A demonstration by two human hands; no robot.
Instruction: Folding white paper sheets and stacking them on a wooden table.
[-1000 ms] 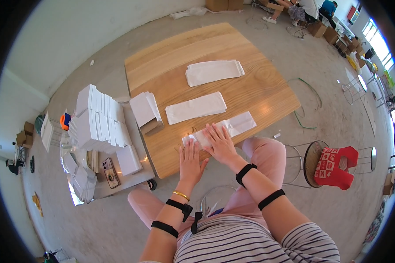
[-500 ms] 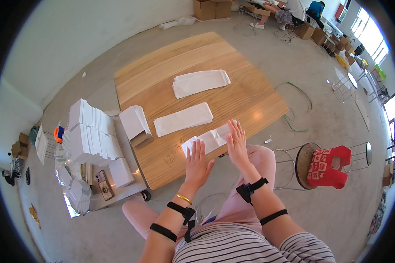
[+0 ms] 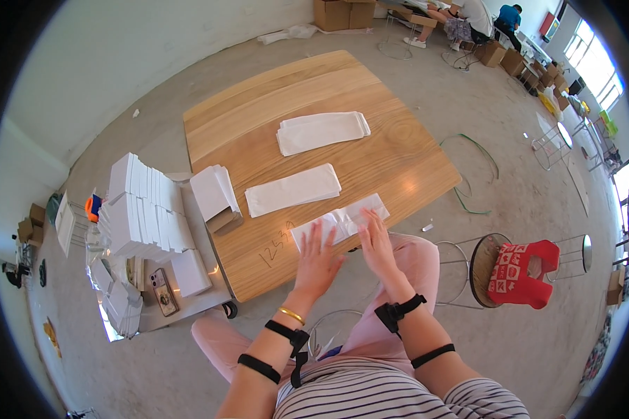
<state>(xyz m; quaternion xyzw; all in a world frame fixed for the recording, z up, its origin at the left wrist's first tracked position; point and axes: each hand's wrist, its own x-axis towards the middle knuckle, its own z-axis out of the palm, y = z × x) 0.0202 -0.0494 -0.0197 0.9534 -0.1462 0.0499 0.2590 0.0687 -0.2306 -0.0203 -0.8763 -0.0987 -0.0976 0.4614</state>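
**Two piles laid out, one wrinkly strip under the hands**

Nearest up, the left hand (image 3: 318, 258) and right hand (image 3: 377, 246) were both open, palms down, gripping nothing. They were at a thin, slightly shiny white strip (image 3: 346, 216) by the table's near edge; honestly couldn't tell whether the fingertips pressed it or just hovered.

I'd call it partway along: the strip lay spread out full length, but with creases left in it. Just past it was a neat-ish pile of matte white strips (image 3: 293, 190), long and flat. Left of that, some white cartons (image 3: 217, 192) sat overlapped, one showing a brown cardboard inside. Another strip pile (image 3: 323, 133) lay farther back, edges a bit fanned. So two piles were down, one piece unfinished by my reckoning, and neither hand was on the big bank of crisp white boxes (image 3: 143, 216) on the metal cart (image 3: 196, 304).

Table (image 3: 398, 160) was smooth, streaky wood grain. Way behind it: plain brown cardboard boxes (image 3: 342, 15) against the wall.
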